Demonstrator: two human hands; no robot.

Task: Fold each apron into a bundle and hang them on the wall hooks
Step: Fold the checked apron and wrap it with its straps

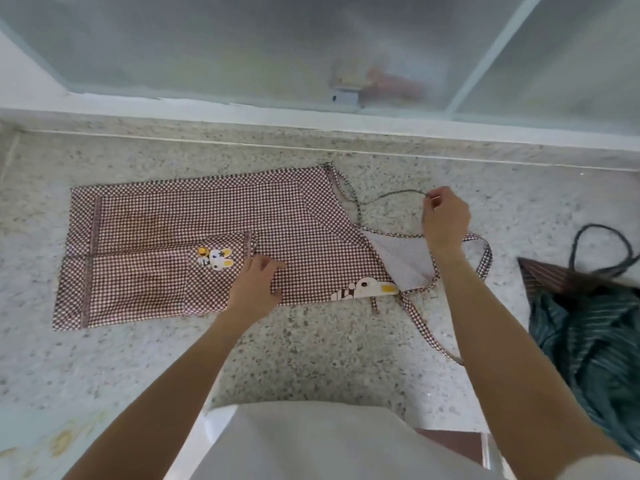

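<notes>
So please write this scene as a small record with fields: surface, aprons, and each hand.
surface: speckled stone counter
main apron: brown checked apron, laid flat, folded lengthwise, rabbit patches showing
second apron: green striped apron, crumpled at right edge
left hand: rests on the checked apron, fingers loosely bent
right hand: pinches thin dark cord, raised

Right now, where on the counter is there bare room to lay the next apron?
Bare counter lies between the checked apron and the near edge, and behind it along the window ledge. The right side is crowded: ties, right hand, striped apron.
</notes>
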